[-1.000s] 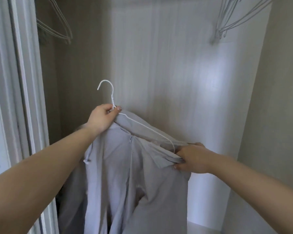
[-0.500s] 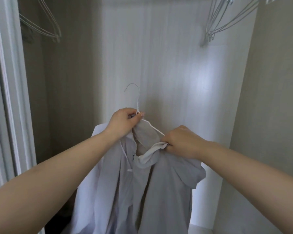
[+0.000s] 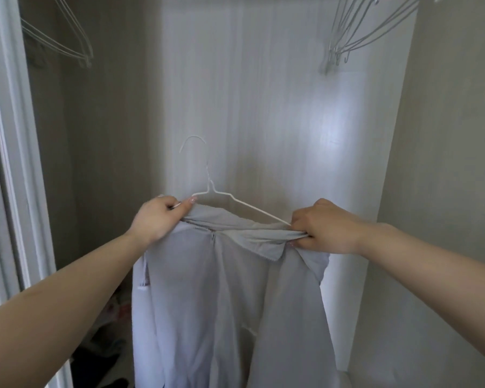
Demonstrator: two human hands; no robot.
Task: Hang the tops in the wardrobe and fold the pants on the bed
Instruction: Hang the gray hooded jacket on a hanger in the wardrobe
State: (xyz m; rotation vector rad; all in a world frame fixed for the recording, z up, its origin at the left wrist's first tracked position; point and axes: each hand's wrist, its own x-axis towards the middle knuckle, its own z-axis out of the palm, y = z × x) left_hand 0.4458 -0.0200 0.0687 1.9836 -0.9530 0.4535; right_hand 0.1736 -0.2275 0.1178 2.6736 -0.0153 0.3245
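Wardrobe (image 3: 263,93) behind, both hands grip grey top (image 3: 207,289) on hanger (image 3: 207,191).

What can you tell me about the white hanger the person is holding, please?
The white hanger is thin wire, with an open hook on top, a twisted neck and sloping shoulders. It is held roughly upright in front of the wardrobe's back wall, not hooked on anything. The left hand grips its left shoulder, the right hand its right end, and the pale grey top drapes over it.

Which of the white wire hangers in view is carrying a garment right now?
The white hanger held between both hands, under the grey top. The bunches upper left and upper right hang bare.
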